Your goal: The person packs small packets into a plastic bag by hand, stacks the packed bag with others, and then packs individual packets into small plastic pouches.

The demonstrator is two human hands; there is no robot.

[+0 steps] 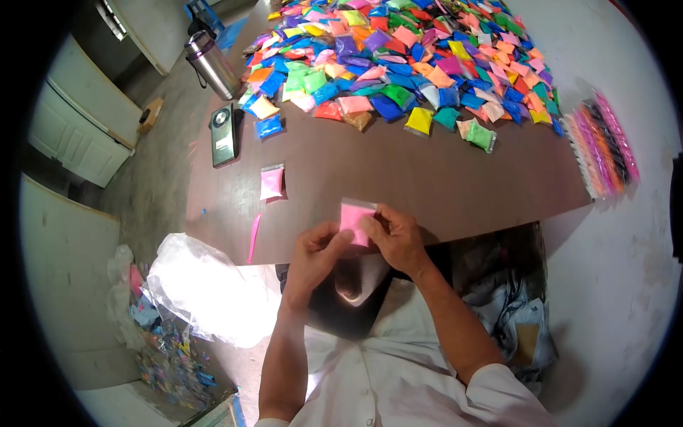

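Between my two hands is a small clear packet with pink contents [353,215], held at the table's near edge. My left hand [318,250] pinches its lower left side with the thumb on top. On the right side, my right hand [397,238] grips it with thumb and fingers. A second pink packet [271,183] lies flat to the left, apart from my hands. Closer to the edge rests a thin bright pink plastic tool [254,237]; its exact kind is unclear.
A large heap of colourful packets [398,64] covers the far part of the brown table [320,156]. On the left stand a steel flask [212,65] and a dark phone-like device [225,139]. Bundled coloured strips [601,146] lie right. A clear plastic bag [203,285] hangs lower left.
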